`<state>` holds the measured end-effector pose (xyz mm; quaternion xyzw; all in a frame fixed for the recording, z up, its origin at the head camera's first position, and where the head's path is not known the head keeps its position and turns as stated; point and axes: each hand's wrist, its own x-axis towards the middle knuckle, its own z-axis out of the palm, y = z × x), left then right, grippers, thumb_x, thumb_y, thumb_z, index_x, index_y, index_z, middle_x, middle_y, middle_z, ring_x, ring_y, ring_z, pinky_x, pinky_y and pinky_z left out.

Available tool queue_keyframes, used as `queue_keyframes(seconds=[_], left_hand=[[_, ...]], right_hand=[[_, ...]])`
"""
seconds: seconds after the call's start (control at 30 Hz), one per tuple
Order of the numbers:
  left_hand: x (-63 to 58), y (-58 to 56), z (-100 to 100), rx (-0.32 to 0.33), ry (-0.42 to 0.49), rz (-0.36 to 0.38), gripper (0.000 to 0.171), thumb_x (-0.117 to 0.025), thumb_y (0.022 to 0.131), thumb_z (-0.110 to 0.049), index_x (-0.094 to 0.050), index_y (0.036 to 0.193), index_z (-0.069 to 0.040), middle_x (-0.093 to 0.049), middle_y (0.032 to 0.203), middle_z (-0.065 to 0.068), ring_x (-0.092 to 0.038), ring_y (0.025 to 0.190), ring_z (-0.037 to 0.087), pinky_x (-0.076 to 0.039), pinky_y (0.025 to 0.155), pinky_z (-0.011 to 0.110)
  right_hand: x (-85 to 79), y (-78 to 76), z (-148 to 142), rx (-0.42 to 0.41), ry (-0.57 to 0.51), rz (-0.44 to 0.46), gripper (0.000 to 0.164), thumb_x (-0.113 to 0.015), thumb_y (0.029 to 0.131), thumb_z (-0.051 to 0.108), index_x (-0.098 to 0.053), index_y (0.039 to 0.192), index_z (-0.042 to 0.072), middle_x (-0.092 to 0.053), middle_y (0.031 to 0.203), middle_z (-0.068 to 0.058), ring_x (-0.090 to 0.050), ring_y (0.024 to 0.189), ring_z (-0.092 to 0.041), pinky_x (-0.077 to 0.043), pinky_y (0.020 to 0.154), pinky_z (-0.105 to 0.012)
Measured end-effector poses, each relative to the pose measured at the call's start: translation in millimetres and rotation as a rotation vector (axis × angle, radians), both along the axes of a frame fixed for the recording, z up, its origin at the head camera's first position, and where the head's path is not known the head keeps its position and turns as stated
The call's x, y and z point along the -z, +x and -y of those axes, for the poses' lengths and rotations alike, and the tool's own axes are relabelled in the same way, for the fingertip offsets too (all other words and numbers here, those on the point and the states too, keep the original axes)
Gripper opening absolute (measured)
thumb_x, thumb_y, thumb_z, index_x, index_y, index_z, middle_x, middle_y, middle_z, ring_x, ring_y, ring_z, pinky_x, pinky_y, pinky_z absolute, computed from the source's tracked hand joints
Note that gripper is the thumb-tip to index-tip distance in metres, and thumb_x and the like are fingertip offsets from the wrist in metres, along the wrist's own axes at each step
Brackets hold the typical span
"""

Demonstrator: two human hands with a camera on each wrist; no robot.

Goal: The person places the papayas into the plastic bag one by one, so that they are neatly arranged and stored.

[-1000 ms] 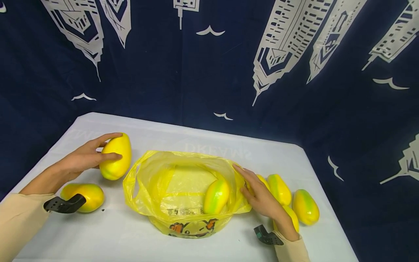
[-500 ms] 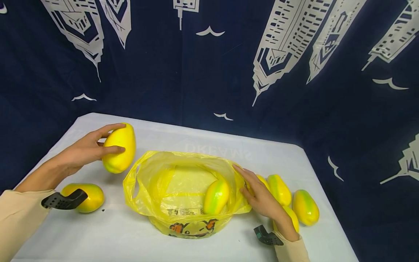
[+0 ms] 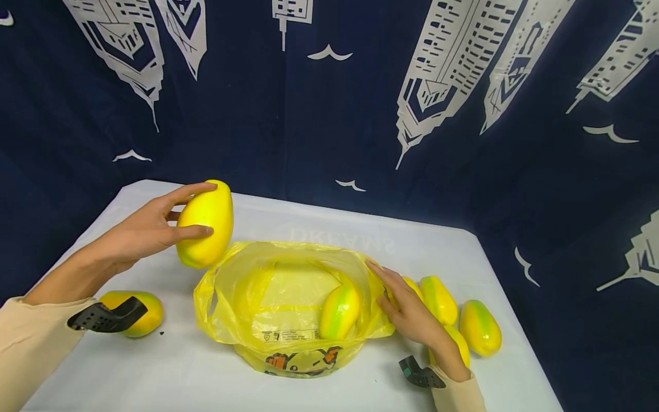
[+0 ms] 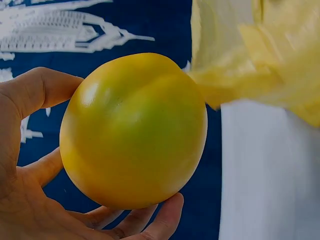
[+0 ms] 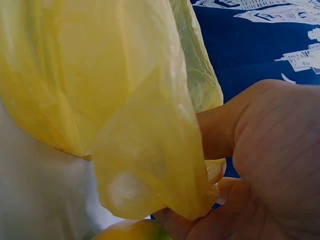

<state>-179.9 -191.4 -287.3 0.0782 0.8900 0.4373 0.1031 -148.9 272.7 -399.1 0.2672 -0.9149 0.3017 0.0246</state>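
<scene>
In the head view my left hand grips a yellow mango, thumb on its near side and fingers round its far side. It is raised above the table, overlapping the upper left rim of an open yellow plastic bag. The left wrist view shows the greenish end of this mango facing the camera. With my right hand I hold the right side of the bag's mouth. In the right wrist view the yellow film folds between thumb and fingers. Inside the bag lies one green-striped mango.
Behind my left wrist, another mango lies on the white-covered table. Several more rest right of the bag, among them a mango farthest right and one beside my right hand. A dark blue printed cloth hangs behind.
My left hand has lifted the mango up and to the right, from beside the bag to its upper left rim. My right hand and the bag have stayed in place.
</scene>
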Motion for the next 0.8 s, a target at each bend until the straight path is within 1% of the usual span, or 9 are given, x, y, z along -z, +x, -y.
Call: queue_keyframes(seconds=[0.2, 0.37, 0.5, 0.63, 0.8], left_hand=[[-13.6, 12.7, -18.1, 0.055, 0.052, -0.044, 0.084, -0.075, 0.091, -0.026, -0.026, 0.159, -0.033, -0.028, 0.16, 0.014, -0.038, 0.133, 0.044, -0.052, 0.087, 0.043], [-18.8, 22.3, -33.6, 0.104, 0.087, -0.048, 0.083, -0.076, 0.089, -0.027, -0.03, 0.157, -0.035, -0.028, 0.162, 0.009, -0.037, 0.136, 0.044, -0.056, 0.087, 0.048], [-17.8, 26.7, -43.8, 0.141, 0.096, -0.044, 0.082, -0.078, 0.088, -0.027, -0.033, 0.155, -0.034, -0.025, 0.164, 0.007, -0.034, 0.138, 0.046, -0.057, 0.088, 0.048], [-14.6, 28.9, -52.6, 0.155, 0.077, -0.026, 0.081, -0.079, 0.086, -0.029, -0.034, 0.154, -0.037, -0.024, 0.164, 0.007, -0.032, 0.141, 0.046, -0.057, 0.088, 0.048], [-8.0, 33.1, -63.0, 0.176, 0.067, 0.01, 0.079, -0.08, 0.085, -0.03, -0.038, 0.151, -0.039, -0.024, 0.163, 0.009, -0.036, 0.138, 0.044, -0.057, 0.088, 0.046]], right_hand=[[0.4, -0.9, -0.1, -0.008, 0.003, -0.013, 0.075, -0.057, 0.096, -0.007, -0.03, 0.159, 0.023, -0.039, 0.158, -0.011, -0.042, 0.141, -0.037, -0.04, 0.11, -0.059], [0.4, -0.9, -0.3, -0.011, 0.006, -0.019, 0.074, -0.057, 0.096, -0.007, -0.03, 0.158, 0.023, -0.04, 0.157, -0.01, -0.043, 0.14, -0.035, -0.041, 0.11, -0.057], [0.1, -0.8, -0.4, -0.007, 0.005, -0.014, 0.074, -0.057, 0.096, -0.007, -0.031, 0.158, 0.023, -0.039, 0.157, -0.01, -0.043, 0.14, -0.035, -0.041, 0.11, -0.057], [0.1, -0.6, -0.3, -0.001, 0.006, -0.005, 0.074, -0.057, 0.096, -0.006, -0.03, 0.158, 0.024, -0.039, 0.158, -0.011, -0.043, 0.141, -0.036, -0.041, 0.109, -0.058], [0.0, -0.3, -0.3, -0.004, 0.002, -0.003, 0.073, -0.057, 0.097, -0.006, -0.03, 0.158, 0.023, -0.038, 0.159, -0.01, -0.041, 0.141, -0.037, -0.041, 0.109, -0.059]])
